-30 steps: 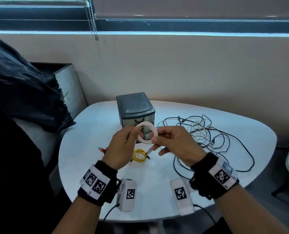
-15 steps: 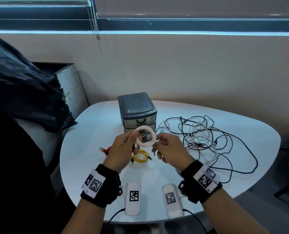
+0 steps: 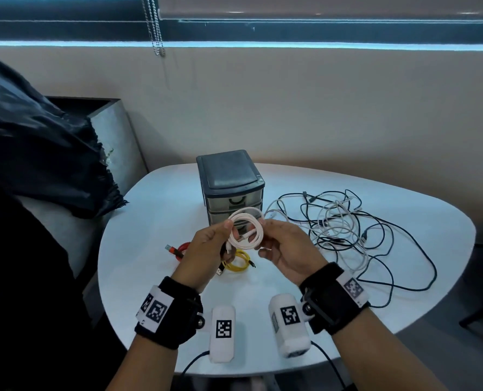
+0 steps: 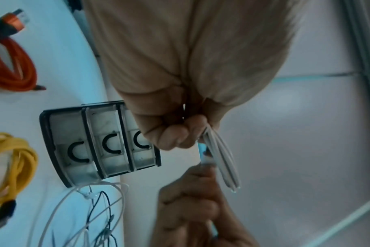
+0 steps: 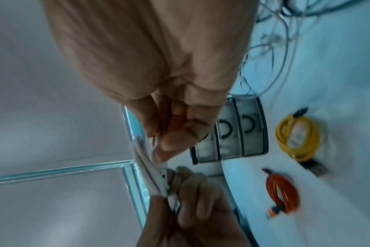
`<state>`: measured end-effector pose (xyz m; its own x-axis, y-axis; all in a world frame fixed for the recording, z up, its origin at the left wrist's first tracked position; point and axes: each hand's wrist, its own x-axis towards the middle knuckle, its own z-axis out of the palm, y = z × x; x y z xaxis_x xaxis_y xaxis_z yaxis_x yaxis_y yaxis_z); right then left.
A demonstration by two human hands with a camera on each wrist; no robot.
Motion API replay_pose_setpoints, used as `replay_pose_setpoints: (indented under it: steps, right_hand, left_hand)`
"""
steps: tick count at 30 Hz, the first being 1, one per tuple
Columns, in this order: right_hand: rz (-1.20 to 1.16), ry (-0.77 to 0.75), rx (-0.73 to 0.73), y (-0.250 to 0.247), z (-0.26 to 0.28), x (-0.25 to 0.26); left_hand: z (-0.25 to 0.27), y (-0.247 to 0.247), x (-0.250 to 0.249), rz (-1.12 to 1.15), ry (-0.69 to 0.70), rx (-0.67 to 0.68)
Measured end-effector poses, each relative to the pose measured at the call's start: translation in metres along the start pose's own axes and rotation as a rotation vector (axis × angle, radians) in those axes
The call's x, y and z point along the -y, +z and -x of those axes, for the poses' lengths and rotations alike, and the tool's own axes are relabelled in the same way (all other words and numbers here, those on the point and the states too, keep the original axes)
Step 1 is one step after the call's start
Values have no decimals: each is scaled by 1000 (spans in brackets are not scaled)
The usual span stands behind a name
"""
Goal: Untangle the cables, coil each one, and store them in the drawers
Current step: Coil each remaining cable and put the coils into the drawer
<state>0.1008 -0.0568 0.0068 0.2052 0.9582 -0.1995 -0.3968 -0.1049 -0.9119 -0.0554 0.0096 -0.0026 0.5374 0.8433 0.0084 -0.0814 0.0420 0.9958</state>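
A coiled white cable [image 3: 247,230] is held up in front of the small grey drawer unit [image 3: 229,179], whose three drawers are closed. My left hand [image 3: 229,231] pinches the coil's left side between thumb and fingers. My right hand [image 3: 264,231] pinches its right side. In the left wrist view the coil [image 4: 222,160] sticks out edge-on from my left hand [image 4: 199,128]. In the right wrist view my right hand [image 5: 169,138] holds the coil [image 5: 146,167] near its white plug. A tangle of black and white cables [image 3: 344,227] lies to the right of the drawers.
A yellow coiled cable [image 3: 240,261] and an orange-red coiled cable [image 3: 182,248] lie on the white table [image 3: 150,221] under my hands. Two white marked devices [image 3: 223,331] sit near the front edge. A dark bag [image 3: 37,153] lies on the left.
The cable's loose end, which hung below my right hand, now lies against the coil. Both hands have kept hold of the coil in front of the drawers.
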Motion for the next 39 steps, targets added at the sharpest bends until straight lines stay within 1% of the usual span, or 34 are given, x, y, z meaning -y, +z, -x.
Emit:
replay_pose_setpoints:
  steps: [1,3,6,9,11,13,16,17,20,22,23,25,26,28,31,33,36,39]
  right_hand:
    - [-81,40,19,2,1,-1]
    - [-171,101,44,2,2,-7]
    - [-256,119,47,2,1,-9]
    - [-177,109,65,8,1,-6]
    - [-145,109,68,12,2,-6]
    - [-35,52,-3,18,4,-5]
    - [283,-83,-171,27,7,-10]
    - [345,-114,-204,27,7,-12]
    - [361,-119,-265,21,11,-15]
    - [351,-128,-254,19,17,-15]
    - [357,-134,-222,20,21,-16]
    - [389,-113,-167,23,27,-16]
    - [395,-86,-167,22,27,-15]
    - [317,-9,-176,16,27,-10]
    - [175,59,-78,8,27,-6]
    - [164,41,-56,6,28,-9]
    - [211,-6,-111,5,28,-12]
    - [298,-47,-136,3,30,-11]
  left_hand:
    - [0,-1,1,53,-10,4]
    - [-1,-1,2,103,-16,9]
    - [-4,0,9,36,6,12]
    - [-5,3,11,-23,51,-61]
    - [-8,5,10,-138,120,-142]
    - [-10,8,10,-277,192,-207]
    - [-10,12,13,-411,254,-269]
    - [-9,13,15,-444,265,-289]
    - [-8,12,19,-499,285,-388]
    - [-9,7,21,-504,260,-442]
    - [-8,6,20,-501,250,-434]
    - [-5,6,17,-454,253,-351]
    - [-2,6,14,-413,257,-307]
    - [2,6,11,-319,243,-257]
    - [7,5,10,-247,182,-211]
    - [10,6,11,-217,132,-173]
    - [18,9,11,-89,44,-126]
    - [23,9,11,23,-36,-124]
